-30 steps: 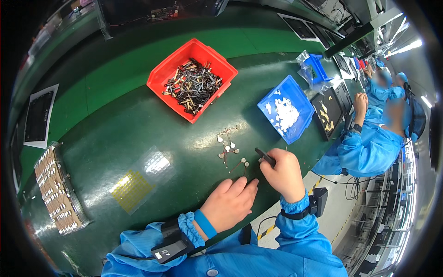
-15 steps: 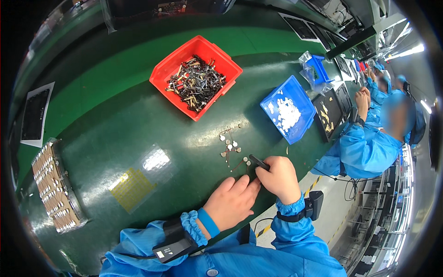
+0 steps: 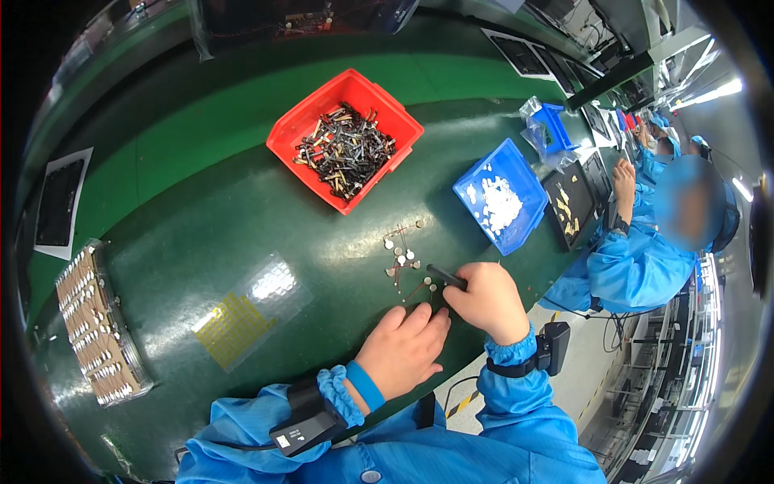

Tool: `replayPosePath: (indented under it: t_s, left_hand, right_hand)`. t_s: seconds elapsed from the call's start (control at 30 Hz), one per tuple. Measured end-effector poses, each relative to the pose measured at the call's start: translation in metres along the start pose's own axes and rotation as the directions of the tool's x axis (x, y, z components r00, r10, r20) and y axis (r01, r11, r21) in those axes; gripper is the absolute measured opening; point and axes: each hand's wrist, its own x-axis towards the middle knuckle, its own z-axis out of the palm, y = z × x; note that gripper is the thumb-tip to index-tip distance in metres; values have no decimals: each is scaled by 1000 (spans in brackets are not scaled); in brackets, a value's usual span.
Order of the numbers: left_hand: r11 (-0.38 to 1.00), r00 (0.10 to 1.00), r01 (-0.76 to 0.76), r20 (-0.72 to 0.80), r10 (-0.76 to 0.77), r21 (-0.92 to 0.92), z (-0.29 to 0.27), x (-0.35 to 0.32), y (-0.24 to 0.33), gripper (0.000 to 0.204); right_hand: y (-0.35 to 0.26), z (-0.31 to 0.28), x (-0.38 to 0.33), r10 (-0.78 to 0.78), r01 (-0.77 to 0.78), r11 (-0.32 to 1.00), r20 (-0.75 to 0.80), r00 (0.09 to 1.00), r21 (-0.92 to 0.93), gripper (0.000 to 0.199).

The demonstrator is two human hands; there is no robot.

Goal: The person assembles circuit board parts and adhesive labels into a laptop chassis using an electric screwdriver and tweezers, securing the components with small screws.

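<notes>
My right hand (image 3: pixel 490 300) is closed around a slim black pen-like tool (image 3: pixel 446 277), its tip just above the green table. Whether it is a pair of tweezers I cannot tell. Left of it, my left hand (image 3: pixel 403 348) rests palm down with fingers stretched out and holds nothing I can see. Beyond its fingertips lies a loose cluster of small round discs (image 3: pixel 400 260), silver and white, with thin dark wire leads. One or two of these discs sit right by the tool and my left fingertips.
A red bin (image 3: pixel 282 133) full of small black and tan parts stands ahead. To the right are a blue bin (image 3: pixel 516 157) of white pieces and a black tray (image 3: pixel 576 194). Leftward lie a yellow label sheet (image 3: pixel 230 331) and a tray of wired discs (image 3: pixel 101 331). A co-worker (image 3: pixel 637 266) sits at right.
The tool in my right hand has tilted, its tip shifting slightly left and away from me. My left hand has barely moved. The co-worker's hand has moved a little.
</notes>
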Motion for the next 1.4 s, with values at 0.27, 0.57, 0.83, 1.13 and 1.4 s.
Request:
replayPosePath:
  t_s: [0.27,0.57,0.83,1.13,1.4]
  left_hand:
    - [998,998,-49,31,48,38,-3,0,2,51]
    - [995,994,-81,-72,86,60,-2,-1,5,44]
    - [995,982,-94,-161,98,30,0,-4,5,38]
    - [993,977,-112,-184,106,-21,-1,-5,3,31]
    - [990,979,-120,-176,107,-68,-3,-8,3,25]
  right_hand:
    - [4,-4,2,-59,162,974,-512,857,160,12]
    - [16,-1,9,-225,132,972,-602,766,-196,6]
    - [-11,4,-4,-227,252,966,-624,748,-49,10]
    - [-32,31,36,-385,299,922,-494,780,-247,30]
    - [-34,30,37,-397,261,909,-480,782,-326,5]
